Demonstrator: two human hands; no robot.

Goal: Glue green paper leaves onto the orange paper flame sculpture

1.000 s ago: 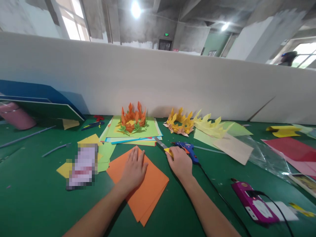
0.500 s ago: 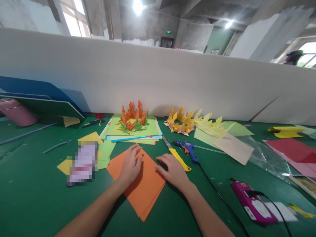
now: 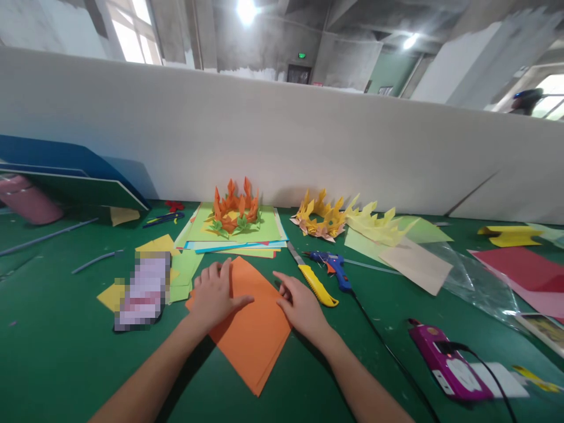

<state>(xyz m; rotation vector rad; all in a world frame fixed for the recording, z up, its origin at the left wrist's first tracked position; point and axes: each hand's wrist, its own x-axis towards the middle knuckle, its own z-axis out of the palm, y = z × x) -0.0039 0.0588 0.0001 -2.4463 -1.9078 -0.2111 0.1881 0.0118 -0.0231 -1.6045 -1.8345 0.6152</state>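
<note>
A small stack of orange paper sheets (image 3: 251, 329) lies turned cornerwise on the green table in front of me. Across its left side my left hand (image 3: 215, 294) rests flat, fingers spread and thumb pointing right over the paper. My right hand (image 3: 302, 302) is at the stack's right corner. Its index finger points out and its thumb touches or hovers over the edge, apart from the finger; the other fingers are curled. Just beyond that hand are a yellow utility knife (image 3: 318, 286) and a blue hot glue gun (image 3: 337, 270) with a black cord.
An orange paper crown (image 3: 235, 214) stands on stacked coloured paper; a yellow crown (image 3: 321, 217) sits to its right. At left are a pixelated phone-like object (image 3: 143, 294) and paper scraps. A magenta power bank (image 3: 449, 364) is at lower right. A white partition (image 3: 282, 141) borders the back.
My left hand has slid left toward the stack's left edge and spread its fingers. The right hand has stayed near the right corner, its index finger now straighter. The view has shifted slightly.
</note>
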